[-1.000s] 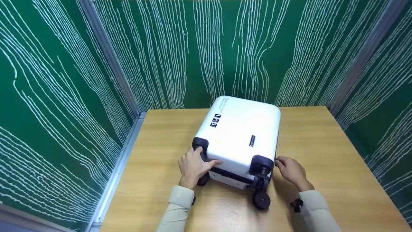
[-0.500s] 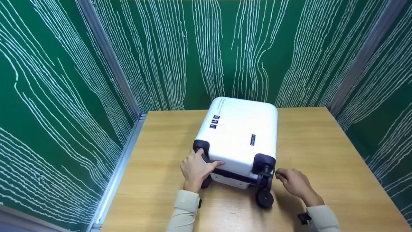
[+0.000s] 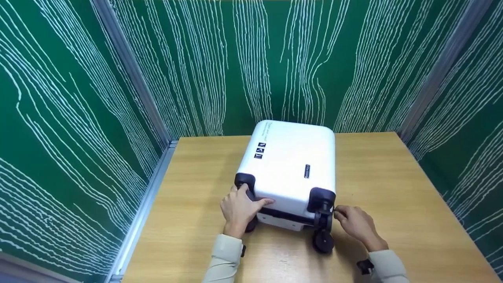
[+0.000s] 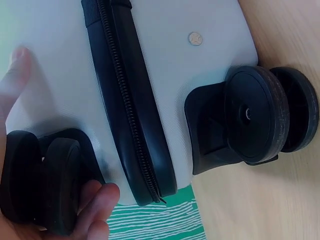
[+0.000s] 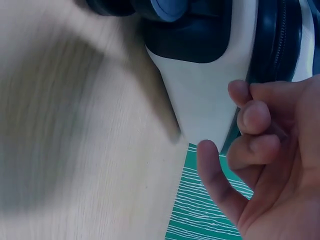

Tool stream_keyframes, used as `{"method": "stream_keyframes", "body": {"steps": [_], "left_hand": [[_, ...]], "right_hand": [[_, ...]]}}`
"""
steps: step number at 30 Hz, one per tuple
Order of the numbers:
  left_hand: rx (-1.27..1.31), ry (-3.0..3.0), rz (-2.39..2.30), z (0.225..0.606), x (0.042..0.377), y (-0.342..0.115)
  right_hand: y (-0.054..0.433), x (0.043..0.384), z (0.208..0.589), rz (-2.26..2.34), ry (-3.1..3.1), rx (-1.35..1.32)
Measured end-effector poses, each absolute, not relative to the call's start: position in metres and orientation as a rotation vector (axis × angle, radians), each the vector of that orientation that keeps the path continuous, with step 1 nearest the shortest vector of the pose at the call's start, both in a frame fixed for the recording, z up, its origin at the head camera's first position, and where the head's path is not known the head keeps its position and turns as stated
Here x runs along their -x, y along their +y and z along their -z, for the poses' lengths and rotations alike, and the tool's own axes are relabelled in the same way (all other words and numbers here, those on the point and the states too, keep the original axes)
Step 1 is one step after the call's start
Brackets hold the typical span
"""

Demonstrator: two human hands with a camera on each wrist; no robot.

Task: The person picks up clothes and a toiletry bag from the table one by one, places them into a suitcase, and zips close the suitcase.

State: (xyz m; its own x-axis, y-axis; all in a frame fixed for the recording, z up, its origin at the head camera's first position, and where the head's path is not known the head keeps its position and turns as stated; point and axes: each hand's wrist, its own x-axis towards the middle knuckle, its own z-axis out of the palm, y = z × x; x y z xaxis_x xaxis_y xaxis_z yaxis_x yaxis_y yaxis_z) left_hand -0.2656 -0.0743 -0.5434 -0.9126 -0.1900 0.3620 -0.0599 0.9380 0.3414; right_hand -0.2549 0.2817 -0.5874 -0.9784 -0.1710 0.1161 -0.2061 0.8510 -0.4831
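Note:
A white hard-shell suitcase (image 3: 290, 157) lies flat on the wooden table, its wheeled end toward me. My left hand (image 3: 239, 206) grips its near left corner: the fingers curl round a black double wheel (image 4: 62, 185) and the thumb rests on the white shell. At the near right corner, my right hand (image 3: 355, 224) has thumb and forefinger pinched together against the side seam. A black-edged zipper (image 4: 127, 110) runs along this seam. The fingertips hide the zipper pull. Another black wheel (image 3: 323, 240) juts out beside the right hand.
The wooden table (image 3: 188, 236) extends on both sides of the suitcase. Green panels (image 3: 251, 67) with wavy white lines stand behind it and at the sides, joined by grey metal posts (image 3: 129, 70).
My right hand has come nearer along the suitcase's right side, to the wheel corner. The suitcase has turned slightly. My left hand keeps its grip and has shifted a little with it.

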Motion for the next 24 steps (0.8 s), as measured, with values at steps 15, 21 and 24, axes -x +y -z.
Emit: {"method": "stream_keyframes", "body": {"steps": [15,21,24], "left_hand": [[-0.078,-2.699,0.561,0.541,0.258,-0.077],[0.009,-2.678,0.615,0.542,0.255,-0.082],[0.073,-2.697,0.624,0.54,0.254,-0.085]], "right_hand": [[0.287,0.267,0.588,-0.899,-2.994,-0.245],[0.286,0.266,0.587,-0.914,-2.994,-0.248],[0.286,0.266,0.587,-0.902,-2.996,-0.234]]}}
